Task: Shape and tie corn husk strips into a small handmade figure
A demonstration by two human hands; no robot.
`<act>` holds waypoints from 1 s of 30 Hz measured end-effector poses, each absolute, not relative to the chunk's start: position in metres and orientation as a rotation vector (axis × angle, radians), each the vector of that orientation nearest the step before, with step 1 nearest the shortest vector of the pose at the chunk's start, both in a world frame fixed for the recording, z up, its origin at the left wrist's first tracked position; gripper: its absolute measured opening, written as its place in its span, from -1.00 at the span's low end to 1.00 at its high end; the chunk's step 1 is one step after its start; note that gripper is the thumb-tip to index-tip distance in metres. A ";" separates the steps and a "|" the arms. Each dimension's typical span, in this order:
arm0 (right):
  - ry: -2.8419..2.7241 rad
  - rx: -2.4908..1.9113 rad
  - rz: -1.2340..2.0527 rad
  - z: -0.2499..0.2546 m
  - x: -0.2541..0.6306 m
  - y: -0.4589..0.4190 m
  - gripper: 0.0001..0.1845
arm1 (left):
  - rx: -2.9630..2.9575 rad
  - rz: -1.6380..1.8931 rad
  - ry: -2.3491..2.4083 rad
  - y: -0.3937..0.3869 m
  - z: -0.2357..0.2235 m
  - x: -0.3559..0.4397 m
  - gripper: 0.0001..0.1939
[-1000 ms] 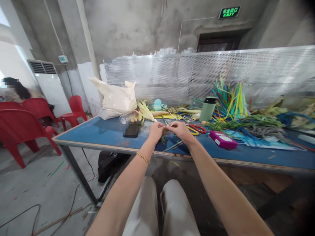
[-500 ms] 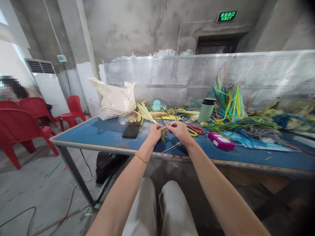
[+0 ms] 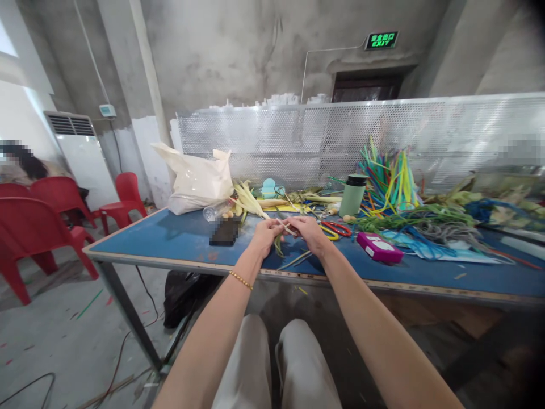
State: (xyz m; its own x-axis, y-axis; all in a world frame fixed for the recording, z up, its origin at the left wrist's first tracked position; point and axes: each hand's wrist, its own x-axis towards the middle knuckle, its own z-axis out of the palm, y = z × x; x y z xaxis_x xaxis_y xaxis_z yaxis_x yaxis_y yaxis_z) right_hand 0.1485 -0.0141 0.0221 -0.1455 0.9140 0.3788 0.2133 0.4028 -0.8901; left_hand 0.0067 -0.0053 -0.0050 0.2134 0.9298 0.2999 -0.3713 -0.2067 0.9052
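My left hand (image 3: 264, 234) and my right hand (image 3: 310, 233) meet over the blue table (image 3: 170, 244), close to its near edge. Both are closed in a pinch on a thin pale strip (image 3: 288, 229) that runs between their fingertips. A small green bundle of strips (image 3: 279, 245) hangs below my left fingers. A few loose strips (image 3: 294, 260) lie on the table just under my right hand. A gold bracelet sits on my left wrist.
A dark phone (image 3: 223, 232), red scissors (image 3: 338, 228), a magenta box (image 3: 378, 248), a green flask (image 3: 353, 195), coloured sticks (image 3: 389, 176), tangled cords (image 3: 421, 224) and a white bag (image 3: 198, 180) crowd the table. Perforated metal screen behind. Red chairs (image 3: 29, 227) and a seated person at left.
My hands stay pinched together on the strip, with the fingers shifting slightly. The view has tilted a little down and right.
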 end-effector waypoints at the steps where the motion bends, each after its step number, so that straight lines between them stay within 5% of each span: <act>1: -1.616 -1.025 0.871 0.023 0.149 -0.014 -0.47 | 1.237 1.330 0.641 -0.006 -0.005 0.007 -0.79; 11: -1.569 -1.027 0.802 0.023 0.151 -0.010 -0.64 | 1.281 1.206 0.694 -0.011 -0.003 0.005 -0.75; 30: -1.610 -1.074 0.633 0.018 0.148 0.001 -0.60 | 1.318 1.179 0.758 -0.012 -0.004 0.006 -0.74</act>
State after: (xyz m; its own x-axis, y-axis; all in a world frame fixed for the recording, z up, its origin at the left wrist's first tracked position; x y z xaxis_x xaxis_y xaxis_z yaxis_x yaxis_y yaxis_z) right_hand 0.1480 0.0006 0.0184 -0.0452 0.8820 0.4692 0.3266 0.4569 -0.8274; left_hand 0.0058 -0.0120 -0.0039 0.2858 0.9382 0.1952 -0.2115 -0.1369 0.9677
